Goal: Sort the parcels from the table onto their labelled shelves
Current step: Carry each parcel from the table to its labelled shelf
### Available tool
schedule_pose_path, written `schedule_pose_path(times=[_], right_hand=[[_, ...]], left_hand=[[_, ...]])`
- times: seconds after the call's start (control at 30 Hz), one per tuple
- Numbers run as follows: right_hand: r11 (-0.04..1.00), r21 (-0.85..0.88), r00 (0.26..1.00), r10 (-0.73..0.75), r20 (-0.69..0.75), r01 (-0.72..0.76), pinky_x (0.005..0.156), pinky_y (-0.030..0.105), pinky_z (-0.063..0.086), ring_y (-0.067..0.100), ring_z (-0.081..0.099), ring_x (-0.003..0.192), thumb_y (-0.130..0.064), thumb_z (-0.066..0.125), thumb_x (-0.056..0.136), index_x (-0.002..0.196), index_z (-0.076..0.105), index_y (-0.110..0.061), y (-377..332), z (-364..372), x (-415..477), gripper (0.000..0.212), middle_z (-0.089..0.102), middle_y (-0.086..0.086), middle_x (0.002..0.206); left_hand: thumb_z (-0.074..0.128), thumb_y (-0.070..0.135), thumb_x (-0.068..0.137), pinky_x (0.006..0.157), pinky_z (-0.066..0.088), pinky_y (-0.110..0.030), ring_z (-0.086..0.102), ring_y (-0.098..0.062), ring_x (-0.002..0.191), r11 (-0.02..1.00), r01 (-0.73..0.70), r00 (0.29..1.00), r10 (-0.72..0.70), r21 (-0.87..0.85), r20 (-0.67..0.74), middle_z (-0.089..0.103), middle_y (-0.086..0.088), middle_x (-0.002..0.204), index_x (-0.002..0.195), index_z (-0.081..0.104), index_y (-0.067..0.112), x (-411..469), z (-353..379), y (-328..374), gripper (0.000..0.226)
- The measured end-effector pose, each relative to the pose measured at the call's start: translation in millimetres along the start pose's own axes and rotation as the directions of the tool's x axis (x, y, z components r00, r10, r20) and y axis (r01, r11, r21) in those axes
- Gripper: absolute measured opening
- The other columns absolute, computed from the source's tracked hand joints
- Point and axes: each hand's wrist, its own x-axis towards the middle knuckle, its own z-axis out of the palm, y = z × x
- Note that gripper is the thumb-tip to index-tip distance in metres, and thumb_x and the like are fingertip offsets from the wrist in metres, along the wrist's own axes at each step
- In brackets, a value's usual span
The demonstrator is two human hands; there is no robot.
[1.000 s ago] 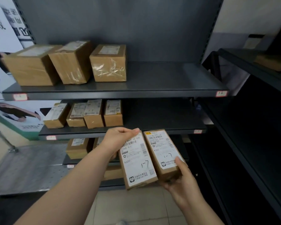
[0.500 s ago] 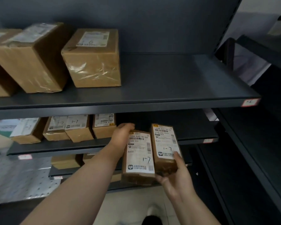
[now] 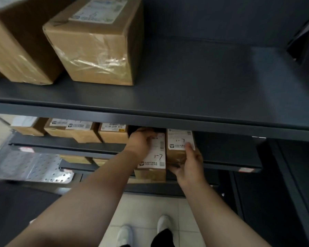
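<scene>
Two small brown parcels with white labels marked "1-7" are at the front of the middle shelf [image 3: 227, 157]. My left hand [image 3: 141, 141] grips the top of the left parcel [image 3: 154, 157]. My right hand [image 3: 187, 163] holds the right parcel [image 3: 178, 141] from below, thumb on its label. Both parcels are partly under the upper shelf, just right of a row of similar small parcels [image 3: 112, 133]. Their far ends are hidden by the upper shelf's edge.
The upper shelf [image 3: 194, 97] carries large taped boxes [image 3: 96, 43] on its left half. A lower shelf holds more parcels [image 3: 75, 158]. A perforated metal surface [image 3: 34, 166] lies at lower left. Another dark rack [image 3: 292, 193] stands to the right. My feet are on the tiled floor.
Both hands have carried the two parcels forward and up, from in front of the rack to the middle shelf's edge. The view has closed in on the shelves.
</scene>
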Motion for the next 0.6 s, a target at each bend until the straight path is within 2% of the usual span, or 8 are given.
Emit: schedule_pose_path(times=[0.1, 0.13, 0.2, 0.23, 0.33, 0.43, 0.53, 0.6], right_hand=[[0.999, -0.033, 0.999, 0.007, -0.047, -0.009, 0.081, 0.054, 0.052, 0.028, 0.058, 0.104, -0.031, 0.063, 0.089, 0.128, 0.044, -0.026, 2, 3, 8, 0.044, 0.058, 0.009, 0.12], [0.997, -0.082, 0.997, -0.013, -0.072, 0.007, 0.083, 0.049, 0.051, 0.024, 0.058, 0.102, -0.033, 0.063, 0.088, 0.131, 0.042, -0.027, 2, 3, 11, 0.048, 0.057, 0.007, 0.119], [0.978, -0.2, 0.991, -0.081, -0.103, 0.059, 0.086, 0.04, 0.047, 0.017, 0.058, 0.094, -0.035, 0.063, 0.088, 0.135, 0.038, -0.028, 0, 0, 16, 0.054, 0.057, 0.003, 0.114], [0.967, -0.242, 0.988, -0.11, -0.108, 0.081, 0.085, 0.038, 0.046, 0.014, 0.057, 0.091, -0.035, 0.063, 0.088, 0.137, 0.037, -0.027, -1, -2, 19, 0.055, 0.057, 0.003, 0.113], [0.944, -0.318, 0.986, -0.127, -0.103, 0.089, 0.08, 0.035, 0.046, 0.013, 0.058, 0.088, -0.035, 0.062, 0.089, 0.135, 0.038, -0.024, -3, -9, 23, 0.053, 0.058, 0.005, 0.116], [0.908, -0.398, 0.98, -0.18, -0.086, 0.132, 0.072, 0.029, 0.049, 0.013, 0.06, 0.088, -0.031, 0.062, 0.09, 0.131, 0.043, -0.019, -1, -15, 25, 0.047, 0.06, 0.005, 0.115], [0.798, -0.571, 0.96, -0.274, -0.058, 0.193, 0.087, 0.036, 0.052, 0.02, 0.063, 0.098, -0.038, 0.066, 0.085, 0.13, 0.049, -0.017, 4, -20, 31, 0.052, 0.059, 0.009, 0.122], [0.728, -0.652, 0.953, -0.301, -0.029, 0.21, 0.095, 0.039, 0.05, 0.023, 0.06, 0.107, -0.041, 0.069, 0.081, 0.133, 0.048, -0.02, 3, -20, 33, 0.06, 0.05, 0.009, 0.133]], left_hand=[[0.046, 0.011, 0.097, 0.109, 0.028, -0.028, 0.045, -0.022, 0.128, 0.993, -0.028, 1.0, 0.027, 0.114, 0.007, 0.051, -0.004, 0.139, 0.129, 0.058, 0.02, 3, 4, 8, 0.035], [0.046, 0.016, 0.097, 0.112, 0.021, -0.03, 0.039, -0.022, 0.133, 0.967, -0.046, 0.999, 0.049, 0.25, -0.004, 0.048, -0.003, 0.142, 0.132, 0.054, 0.023, 2, 5, 12, 0.037], [0.041, 0.033, 0.098, 0.116, 0.013, -0.038, 0.029, -0.023, 0.137, 0.848, -0.081, 0.994, 0.107, 0.524, -0.02, 0.042, 0.0, 0.145, 0.139, 0.045, 0.029, -3, 7, 17, 0.042], [0.034, 0.039, 0.098, 0.115, 0.013, -0.041, 0.026, -0.023, 0.138, 0.811, -0.082, 0.994, 0.111, 0.579, -0.015, 0.039, 0.0, 0.147, 0.142, 0.04, 0.028, -7, 9, 18, 0.046], [0.024, 0.046, 0.097, 0.112, 0.02, -0.043, 0.022, -0.025, 0.138, 0.801, -0.059, 0.998, 0.058, 0.595, 0.022, 0.028, -0.004, 0.149, 0.149, 0.023, 0.022, -19, 19, 18, 0.057], [0.027, 0.04, 0.099, 0.114, 0.021, -0.044, 0.023, -0.026, 0.138, 0.825, 0.001, 1.0, -0.014, 0.565, 0.02, 0.025, -0.006, 0.149, 0.149, 0.019, 0.022, -22, 25, 17, 0.054], [0.047, 0.027, 0.094, 0.115, 0.021, -0.043, 0.02, -0.026, 0.142, 0.836, 0.003, 1.0, -0.003, 0.549, -0.002, 0.022, -0.006, 0.153, 0.149, 0.016, 0.019, -13, 24, 17, 0.063], [0.049, 0.019, 0.094, 0.117, 0.018, -0.04, 0.017, -0.025, 0.145, 0.871, 0.024, 1.0, -0.025, 0.491, -0.005, 0.022, -0.007, 0.155, 0.149, 0.015, 0.014, -2, 19, 13, 0.065]])
